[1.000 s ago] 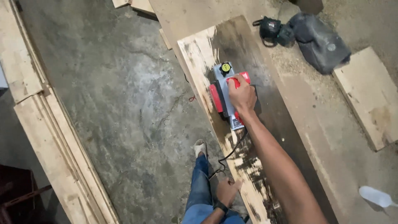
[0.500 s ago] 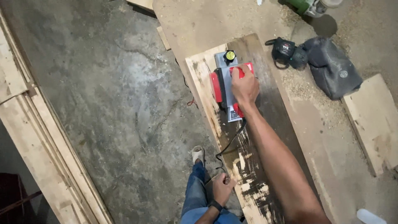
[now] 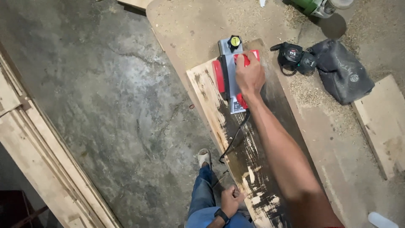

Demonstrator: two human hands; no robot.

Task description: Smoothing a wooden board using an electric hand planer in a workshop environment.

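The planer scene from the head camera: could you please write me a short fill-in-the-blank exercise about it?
1. The right hand grips the red and grey ____ on the dark board.
2. The left hand is closed into a ____ near the knee.
3. The black bag lies to the ____ of the board.

Missing words: planer; fist; right

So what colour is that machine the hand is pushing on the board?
The planer is red and grey, with a yellow and black knob, seen in the head view.

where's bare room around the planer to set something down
Free: the pale sheet beyond the planer, and between the dark board and the offcut. Crowded: right of the planer, by the black tool and dust bag.
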